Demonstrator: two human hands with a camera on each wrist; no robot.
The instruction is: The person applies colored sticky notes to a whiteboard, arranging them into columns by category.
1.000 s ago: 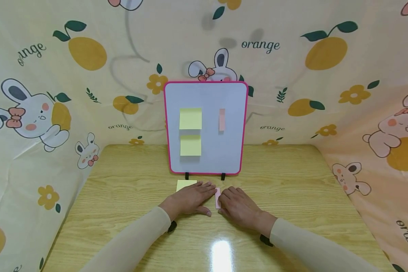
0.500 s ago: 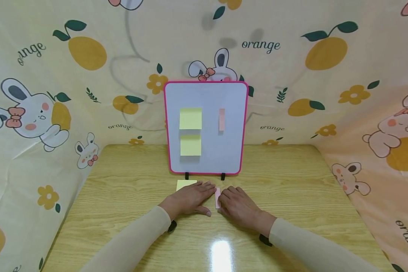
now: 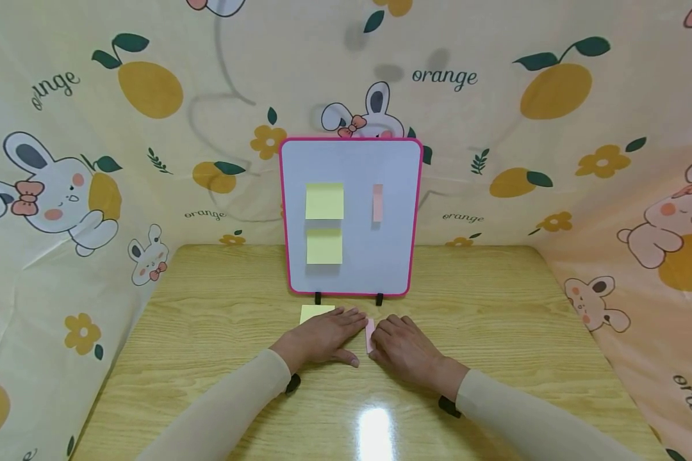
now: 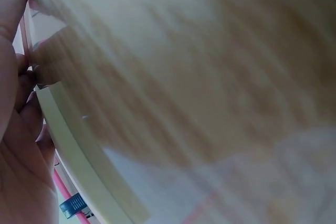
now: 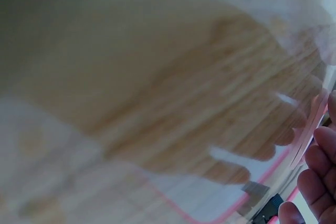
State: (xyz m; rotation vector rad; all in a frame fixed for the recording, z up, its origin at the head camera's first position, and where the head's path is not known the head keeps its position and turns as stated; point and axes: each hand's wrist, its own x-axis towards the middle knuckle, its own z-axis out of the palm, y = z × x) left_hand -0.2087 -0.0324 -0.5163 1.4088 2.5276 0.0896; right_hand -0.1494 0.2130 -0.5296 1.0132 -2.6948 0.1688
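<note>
In the head view my left hand (image 3: 323,336) lies flat on the table, its fingertips by the top of a narrow pink sticky-note pad (image 3: 370,333). Part of a yellow sticky-note pad (image 3: 316,312) shows behind that hand; the rest is covered. My right hand (image 3: 406,349) has bent fingers at the pink pad's right edge and pinches its top note near the lower end. The left wrist view shows the yellow pad's edge (image 4: 68,135) beside the left fingers. Curled right fingers (image 5: 315,182) appear at the right of the right wrist view.
A pink-framed whiteboard (image 3: 357,269) stands upright behind the hands on black feet (image 3: 378,299). It bears an upper yellow note (image 3: 325,201), a lower yellow note (image 3: 324,246) and a pink strip (image 3: 377,203). Patterned cloth (image 3: 467,128) surrounds the wooden table (image 3: 219,307).
Both hands stay almost in place. The lower end of the pink note at my right fingers looks slightly shifted. The notes on the whiteboard are unchanged.
</note>
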